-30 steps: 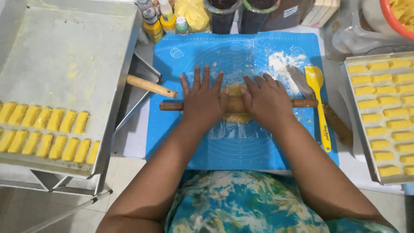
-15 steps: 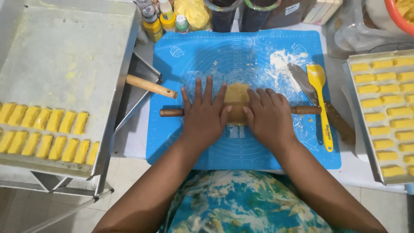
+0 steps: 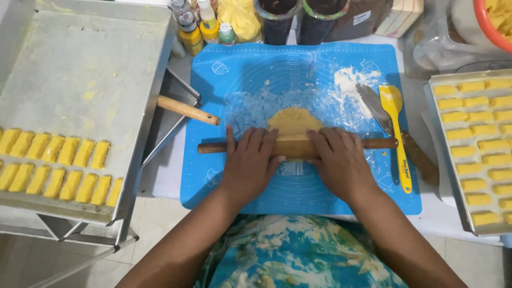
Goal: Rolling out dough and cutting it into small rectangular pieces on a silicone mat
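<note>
A wooden rolling pin lies crosswise on a blue silicone mat. My left hand and my right hand press flat on the pin, fingers spread over it. A flattened piece of yellow dough under clear plastic film sits just beyond the pin, partly covered by it. A patch of white flour marks the mat's far right.
A metal tray on the left holds two rows of yellow dough pieces. A tray on the right carries several more. A yellow spatula, a metal scraper, a wooden handle, bottles and jars surround the mat.
My hands pulled the rolling pin back toward me over the dough, so more of the flattened dough shows beyond the pin.
</note>
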